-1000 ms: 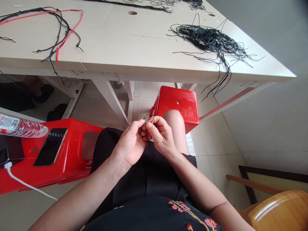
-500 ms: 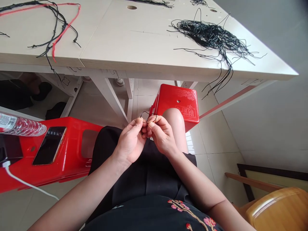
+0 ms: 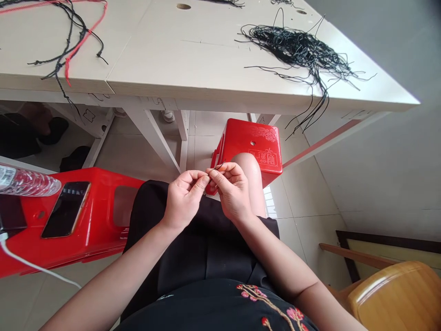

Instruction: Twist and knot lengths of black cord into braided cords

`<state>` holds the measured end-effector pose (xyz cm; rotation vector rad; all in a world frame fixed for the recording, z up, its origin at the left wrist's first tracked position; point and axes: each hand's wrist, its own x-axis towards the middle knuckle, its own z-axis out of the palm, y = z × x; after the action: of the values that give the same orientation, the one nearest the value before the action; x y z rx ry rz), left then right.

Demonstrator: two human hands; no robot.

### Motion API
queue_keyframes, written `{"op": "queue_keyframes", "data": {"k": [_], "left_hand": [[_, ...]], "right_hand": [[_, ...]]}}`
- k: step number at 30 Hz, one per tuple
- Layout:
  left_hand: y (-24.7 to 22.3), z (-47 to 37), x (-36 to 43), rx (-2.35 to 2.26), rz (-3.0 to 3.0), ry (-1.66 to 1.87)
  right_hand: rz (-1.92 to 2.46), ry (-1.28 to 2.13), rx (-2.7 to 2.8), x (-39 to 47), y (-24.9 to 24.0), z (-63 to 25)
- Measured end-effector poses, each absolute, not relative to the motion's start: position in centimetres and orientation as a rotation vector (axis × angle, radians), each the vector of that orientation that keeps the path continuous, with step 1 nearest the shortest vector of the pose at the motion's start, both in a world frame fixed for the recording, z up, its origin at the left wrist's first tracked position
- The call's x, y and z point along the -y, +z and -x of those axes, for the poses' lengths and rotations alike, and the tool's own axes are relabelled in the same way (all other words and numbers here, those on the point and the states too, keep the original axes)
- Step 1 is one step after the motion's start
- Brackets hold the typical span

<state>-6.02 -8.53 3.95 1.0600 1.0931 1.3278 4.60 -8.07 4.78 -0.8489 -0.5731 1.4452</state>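
Note:
Above my lap, a thin black cord point(image 3: 220, 166) runs between my two hands, mostly hidden by the fingers. My left hand point(image 3: 184, 195) is closed, thumb and forefinger pinched on the cord. Right beside it, my right hand point(image 3: 231, 186) pinches the same cord between thumb and fingers, the fingertips of both hands almost touching. Up on the table, a tangled heap of black cords point(image 3: 299, 48) lies to the right, some ends hanging over the edge. Knotted black cords point(image 3: 74, 46) and a red cord point(image 3: 86, 39) lie at the left.
The pale table point(image 3: 165, 64) stretches across in front. A red stool point(image 3: 253, 142) stands under it by my knee. At left, another red stool point(image 3: 99, 220) carries a phone point(image 3: 66, 209), a plastic bottle point(image 3: 31, 181) and a white cable point(image 3: 34, 266). A wooden chair point(image 3: 396, 299) stands at lower right.
The cord loops that stood above my fingers have shrunk to a short bit. My left hand has turned and its fingers have closed in more. The whole view has shifted slightly.

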Motion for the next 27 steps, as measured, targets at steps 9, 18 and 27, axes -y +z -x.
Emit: {"op": "queue_keyframes", "data": {"k": [9,18,27], "left_hand": [[5.7,6.0,8.6,-1.029,-0.998,1.320],[6.3,5.4,8.1,-1.049,-0.907,1.325],[2.8,1.4,7.8,-1.044,-1.079,1.004]], "right_hand": [[0.798,1.472,0.480,7.9,5.5,-5.0],[0.792,1.488,0.311,7.4,5.5,-7.9],[0.979,1.111,0.080,8.6,4.9,-20.1]]}}
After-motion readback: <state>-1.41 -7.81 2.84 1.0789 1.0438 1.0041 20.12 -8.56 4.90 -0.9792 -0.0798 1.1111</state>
